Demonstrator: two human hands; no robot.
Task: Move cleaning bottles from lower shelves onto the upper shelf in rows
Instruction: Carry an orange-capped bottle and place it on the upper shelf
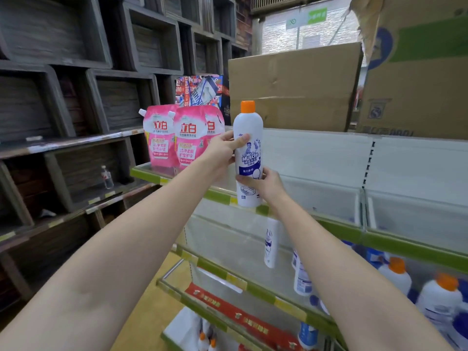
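lower-shelf bottles (439, 297) blurred, cartons (417, 72) cut off at edge

A wall of dark wooden cubbies (76, 79) fills the left side, their box-shaped compartments stacked in rows up to the top of the view. Pale price-tag strips (34, 138) run along their front edges, and a small clear bottle (107, 177) stands in one lower compartment. The floor (152, 312) below is yellowish. On the right, large brown cardboard boxes (293, 84) sit on top of a white gondola unit, whose back panel (316, 153) is plain white. Far behind the boxes, a bright window (291, 34) lets in daylight, and a green-and-white sign (306, 17) hangs before it.
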